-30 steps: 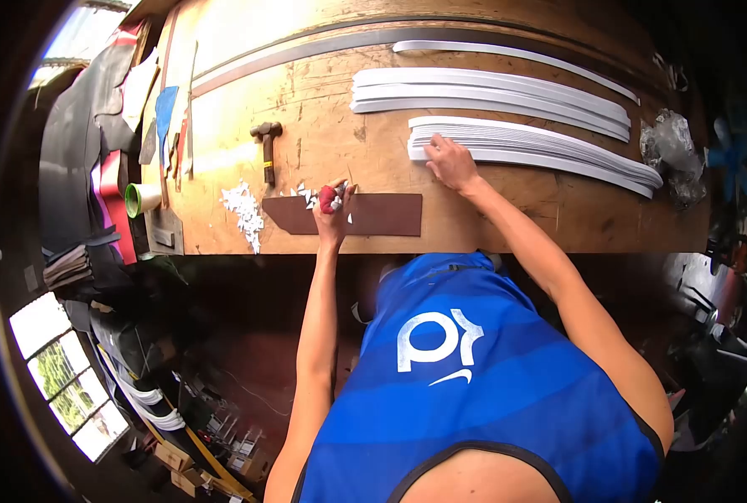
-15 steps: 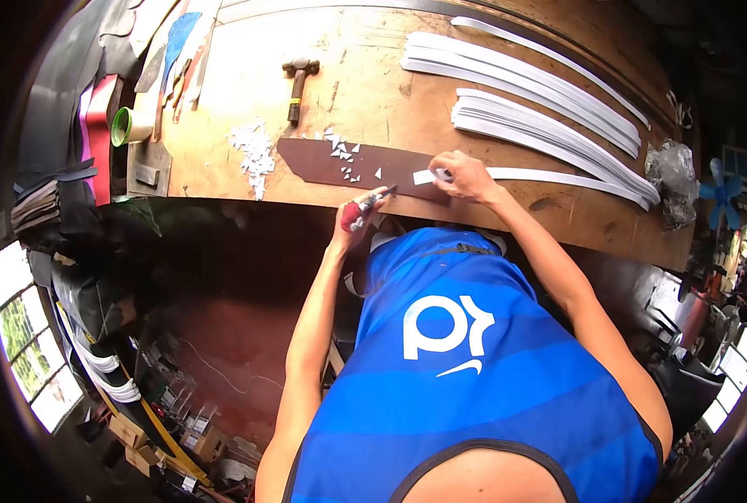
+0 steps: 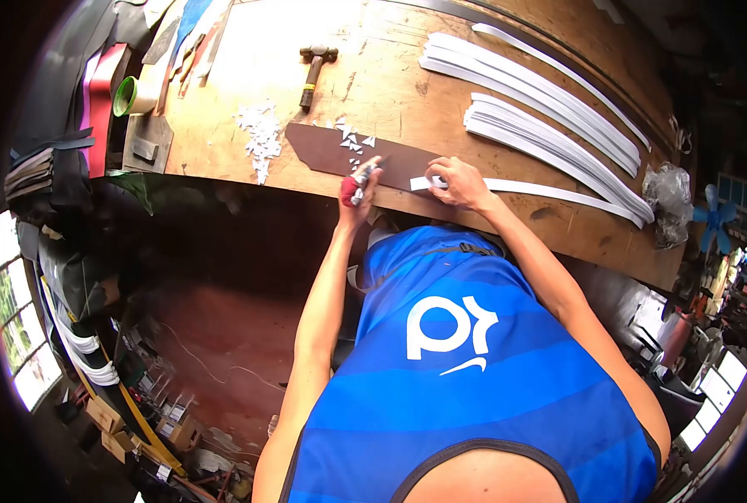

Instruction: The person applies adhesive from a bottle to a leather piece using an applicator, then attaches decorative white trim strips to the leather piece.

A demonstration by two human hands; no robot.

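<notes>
My left hand (image 3: 360, 191) is closed around a cutting tool with a red and grey wrapped handle (image 3: 351, 192); its dark tip is blurred over the brown board (image 3: 323, 151). My right hand (image 3: 457, 182) pinches the end of a white strip (image 3: 549, 191) at the board's right part, and the strip's short free end sticks out left of the fingers. The strip runs right to a bundle. Small white triangular scraps (image 3: 355, 142) lie on and beside the board, between the hands and the hammer.
A hammer (image 3: 311, 80) lies behind the board, and a pile of white scraps (image 3: 262, 141) sits to its left. Bundled white strips (image 3: 541, 138) cover the table's right side. A green-rimmed cup (image 3: 130, 96), a wooden block (image 3: 146, 149) and a plastic bag (image 3: 668, 197) are near the edges.
The view has shifted slightly. My left hand with the tool has moved up and away from the strip's end. My right hand still pinches the strip in nearly the same place.
</notes>
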